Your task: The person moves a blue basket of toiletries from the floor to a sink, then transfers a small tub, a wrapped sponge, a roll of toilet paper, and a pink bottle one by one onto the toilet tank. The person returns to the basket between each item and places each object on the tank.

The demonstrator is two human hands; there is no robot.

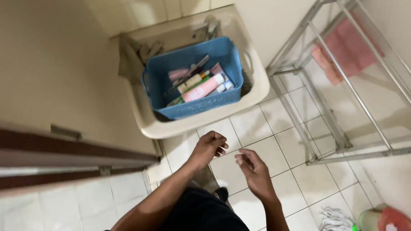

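Two bare hands hang over the white tiled floor (261,148) in the lower middle of the frame, and both hold nothing. Starting at the left edge, we see a dark brown door edge (43,155) with a metal rail running across the lower left. Just right of centre-left, our left hand (209,147) has its fingers curled loosely inward, its grip not closed on anything; it sits just below the rim of a white basin (200,127). Inside that basin stands a blue plastic basket (191,107), upper middle of the frame, filled with toiletries: a pink tube (201,89) lies across white and cream bottles. A grey cloth (130,57) drapes over the basin's left rim. Our right hand (253,171) is beside the left, fingers spread and relaxed, grip released, apart from the basin. Further right stands a metal drying rack (341,110) with a pink towel (347,48) over its upper bars, and at the lower right a white string mop (335,228) lies near an orange-lidded container (397,230).

We judge the floor tiles may be slippery, so a footing slip is possible. The basket sits tilted in the basin; lifting it by one side could spill the tubes.
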